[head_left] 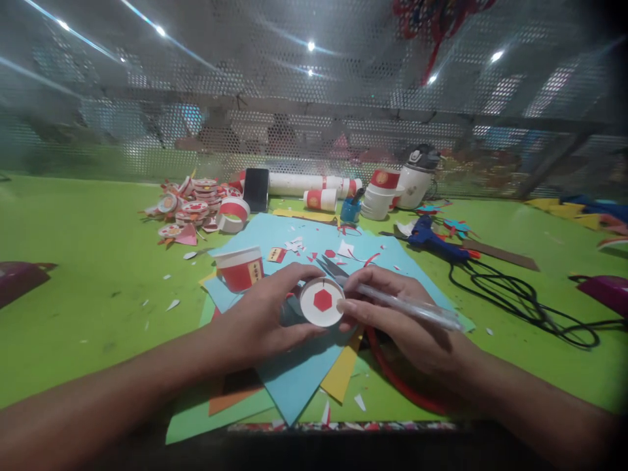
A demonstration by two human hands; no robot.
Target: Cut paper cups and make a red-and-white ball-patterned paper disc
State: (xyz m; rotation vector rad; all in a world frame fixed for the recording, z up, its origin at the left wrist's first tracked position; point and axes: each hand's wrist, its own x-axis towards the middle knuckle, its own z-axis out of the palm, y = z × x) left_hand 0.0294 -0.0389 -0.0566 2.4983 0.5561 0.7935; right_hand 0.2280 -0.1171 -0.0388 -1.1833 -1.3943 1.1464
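In the middle, my left hand (262, 314) is closed round the edge of a round white paper cup bottom (311, 315). A red paper hexagon (322, 300) lies on its face, with a short dark mark above it near the rim. My right hand (400, 307) pinches the disc's right edge, and a clear-barrelled pen (417, 307) rests in the same hand. Just behind the disc show scissor blades (333, 266); the rest is largely hidden. A red and white paper cup piece (238, 269) stands beside my left hand.
Under my hands lie coloured sheets (289, 376) with paper scraps. A pile of decorated discs (196, 203), a phone (256, 190), stacked cups (380, 196) and a white jug (415, 183) line the back. At right is a blue glue gun (434, 241) with its black cord (530, 307).
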